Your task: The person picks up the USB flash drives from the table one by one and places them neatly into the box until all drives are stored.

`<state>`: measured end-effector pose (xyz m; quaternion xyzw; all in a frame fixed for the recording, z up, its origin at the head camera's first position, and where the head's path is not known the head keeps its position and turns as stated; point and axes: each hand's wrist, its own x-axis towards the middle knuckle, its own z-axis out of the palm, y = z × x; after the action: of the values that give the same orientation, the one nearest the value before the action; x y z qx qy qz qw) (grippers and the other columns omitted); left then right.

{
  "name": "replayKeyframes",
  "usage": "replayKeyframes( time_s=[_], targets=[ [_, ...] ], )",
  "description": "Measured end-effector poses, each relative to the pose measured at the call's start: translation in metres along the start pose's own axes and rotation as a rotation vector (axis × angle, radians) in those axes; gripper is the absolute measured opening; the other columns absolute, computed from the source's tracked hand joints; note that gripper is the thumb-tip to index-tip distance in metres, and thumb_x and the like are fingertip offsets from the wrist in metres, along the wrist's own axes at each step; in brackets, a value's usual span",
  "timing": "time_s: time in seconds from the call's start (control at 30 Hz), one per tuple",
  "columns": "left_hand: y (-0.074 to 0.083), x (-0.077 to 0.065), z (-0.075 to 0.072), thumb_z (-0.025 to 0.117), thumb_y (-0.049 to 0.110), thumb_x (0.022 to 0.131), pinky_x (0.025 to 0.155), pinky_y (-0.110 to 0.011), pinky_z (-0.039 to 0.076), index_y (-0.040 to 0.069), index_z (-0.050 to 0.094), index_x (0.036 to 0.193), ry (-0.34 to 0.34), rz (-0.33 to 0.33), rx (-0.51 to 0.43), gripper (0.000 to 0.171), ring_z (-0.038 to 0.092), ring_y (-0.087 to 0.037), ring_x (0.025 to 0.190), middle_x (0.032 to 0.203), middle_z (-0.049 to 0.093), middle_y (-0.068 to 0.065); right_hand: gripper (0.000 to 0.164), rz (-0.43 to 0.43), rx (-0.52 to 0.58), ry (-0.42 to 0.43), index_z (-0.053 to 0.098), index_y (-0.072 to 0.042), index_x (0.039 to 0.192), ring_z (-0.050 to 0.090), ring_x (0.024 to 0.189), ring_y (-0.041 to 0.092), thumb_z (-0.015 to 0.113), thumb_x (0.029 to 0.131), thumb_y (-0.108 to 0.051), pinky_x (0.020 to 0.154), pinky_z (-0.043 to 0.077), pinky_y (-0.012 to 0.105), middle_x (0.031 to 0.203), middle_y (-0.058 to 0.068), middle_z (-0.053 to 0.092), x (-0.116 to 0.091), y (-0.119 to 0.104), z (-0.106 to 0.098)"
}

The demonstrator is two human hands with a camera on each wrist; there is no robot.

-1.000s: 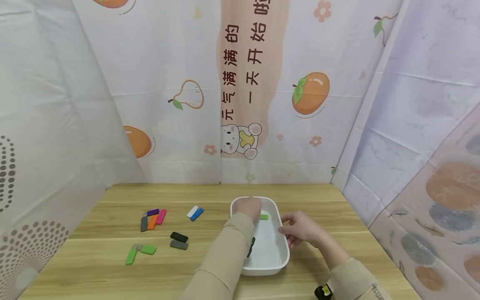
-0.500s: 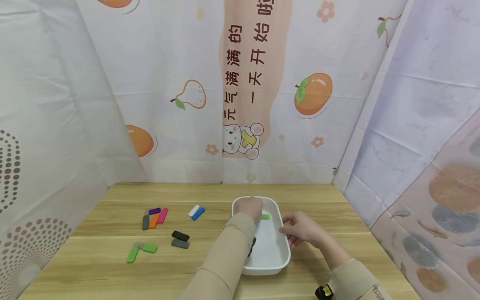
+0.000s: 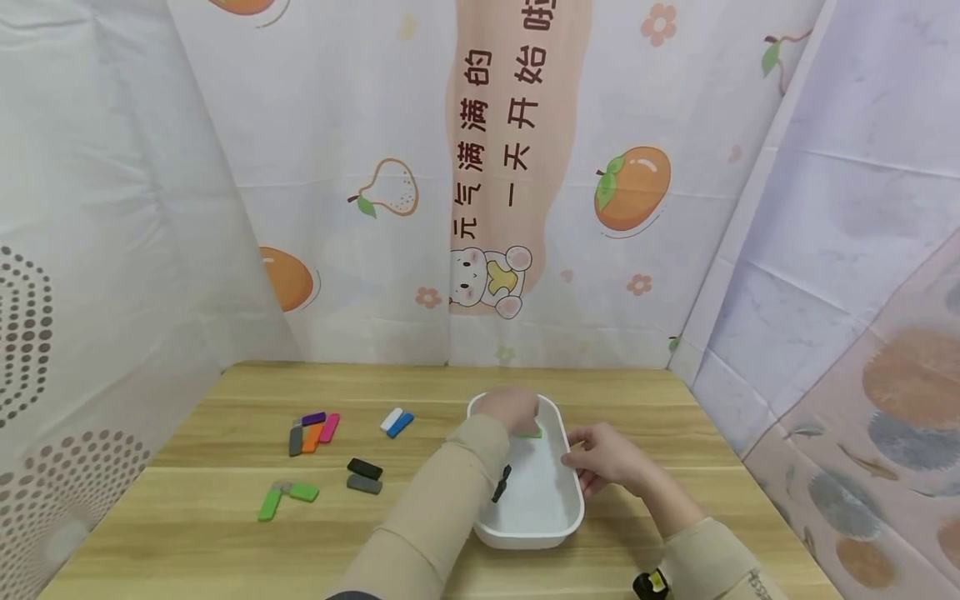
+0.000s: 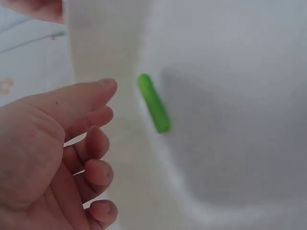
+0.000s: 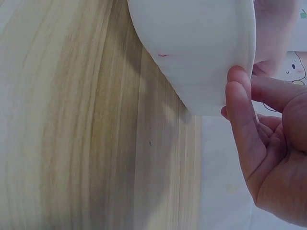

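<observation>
My left hand (image 3: 510,408) reaches over the far end of a white tray (image 3: 532,508), its fingers loosely bent and holding nothing. A green USB stick (image 4: 153,103) lies inside along the tray's wall, just beyond those fingertips in the left wrist view; the head view shows it partly covered by the hand. At the tray's right side, my right hand (image 3: 603,458) pinches the rim between thumb and finger, which the right wrist view shows closely (image 5: 259,129). A small dark object (image 3: 501,483) shows against the tray beside the left sleeve.
On the wooden table (image 3: 187,542), left of the tray, lie a green pair of USB sticks (image 3: 303,492), dark sticks (image 3: 364,468), a white and a blue stick (image 3: 400,425), and several colourful ones (image 3: 313,437). A black device (image 3: 650,585) sits by the right sleeve. Printed curtains surround the table.
The left hand has shifted slightly right and away from me inside the tray, over the green USB stick. The right hand stays on the rim. The head view has turned a little left.
</observation>
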<state>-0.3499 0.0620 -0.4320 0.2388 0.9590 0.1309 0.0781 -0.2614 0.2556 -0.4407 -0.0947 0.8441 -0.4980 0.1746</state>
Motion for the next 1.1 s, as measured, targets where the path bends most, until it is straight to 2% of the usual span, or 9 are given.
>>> replayKeyframes(
  time_s=[0.1,0.17,0.23,0.3,0.47,0.67,0.9,1.1],
  targets=[
    [0.006,-0.004,-0.012,0.079,0.024,0.085,0.056,-0.028,0.040,0.015,0.063,0.075,-0.006,0.041,-0.020,0.020,0.046,-0.011,0.060,0.068,0.054,0.007,0.039,-0.004,0.005,0.000,0.058,0.012,0.127,0.067,0.055,0.020,0.067,0.095,-0.008,0.057,0.060,0.046,0.071,0.013,0.066,0.000,0.000,-0.001],
    [0.012,-0.010,-0.022,0.077,0.027,0.088,0.066,-0.029,0.048,0.015,0.072,0.091,-0.015,0.050,-0.024,0.014,0.055,-0.010,0.071,0.084,0.066,0.006,0.039,-0.009,0.008,0.002,0.058,0.012,0.127,0.067,0.055,0.020,0.067,0.095,-0.008,0.057,0.060,0.046,0.071,0.013,0.066,0.000,-0.001,-0.001],
    [0.016,-0.016,-0.032,0.076,0.031,0.090,0.077,-0.031,0.052,0.015,0.074,0.107,-0.020,0.057,-0.012,0.023,0.061,-0.011,0.084,0.102,0.071,0.004,0.039,-0.012,0.004,0.006,0.057,0.013,0.128,0.066,0.055,0.019,0.067,0.095,-0.007,0.056,0.060,0.047,0.070,0.013,0.066,0.000,0.000,-0.001],
    [0.017,-0.021,-0.038,0.076,0.034,0.091,0.084,-0.034,0.053,0.015,0.073,0.116,-0.024,0.059,-0.010,0.031,0.064,-0.013,0.093,0.113,0.071,0.002,0.039,-0.014,0.003,0.009,0.057,0.013,0.128,0.066,0.055,0.020,0.067,0.096,-0.007,0.055,0.059,0.047,0.071,0.013,0.066,-0.001,0.000,0.000],
    [0.013,-0.028,-0.048,0.074,0.037,0.092,0.086,-0.036,0.054,0.015,0.073,0.118,-0.001,0.075,-0.028,0.034,0.065,-0.016,0.098,0.116,0.071,0.000,0.040,-0.011,0.012,0.004,0.057,0.013,0.128,0.066,0.055,0.021,0.068,0.095,-0.006,0.055,0.059,0.045,0.071,0.015,0.067,-0.002,-0.001,0.001],
    [0.006,-0.037,-0.060,0.072,0.039,0.094,0.084,-0.036,0.054,0.015,0.074,0.113,0.052,0.104,-0.029,0.030,0.064,-0.016,0.095,0.109,0.071,0.001,0.041,0.007,0.016,0.002,0.056,0.014,0.128,0.066,0.054,0.019,0.068,0.094,-0.006,0.055,0.060,0.043,0.071,0.015,0.066,-0.004,0.000,-0.001],
    [-0.005,-0.047,-0.071,0.069,0.044,0.095,0.095,-0.039,0.051,0.016,0.070,0.126,0.101,0.102,-0.015,0.042,0.064,-0.019,0.112,0.123,0.070,0.001,0.042,0.007,0.020,0.000,0.056,0.014,0.129,0.066,0.055,0.019,0.068,0.094,-0.006,0.054,0.059,0.041,0.070,0.014,0.066,-0.003,-0.001,0.000],
    [-0.015,-0.058,-0.079,0.068,0.044,0.095,0.099,-0.042,0.049,0.018,0.070,0.128,0.154,0.110,-0.014,0.042,0.062,-0.022,0.118,0.128,0.068,0.001,0.041,0.008,0.007,-0.002,0.056,0.014,0.129,0.066,0.054,0.018,0.068,0.095,-0.006,0.054,0.059,0.041,0.070,0.013,0.066,-0.002,-0.002,0.001]
  ],
)
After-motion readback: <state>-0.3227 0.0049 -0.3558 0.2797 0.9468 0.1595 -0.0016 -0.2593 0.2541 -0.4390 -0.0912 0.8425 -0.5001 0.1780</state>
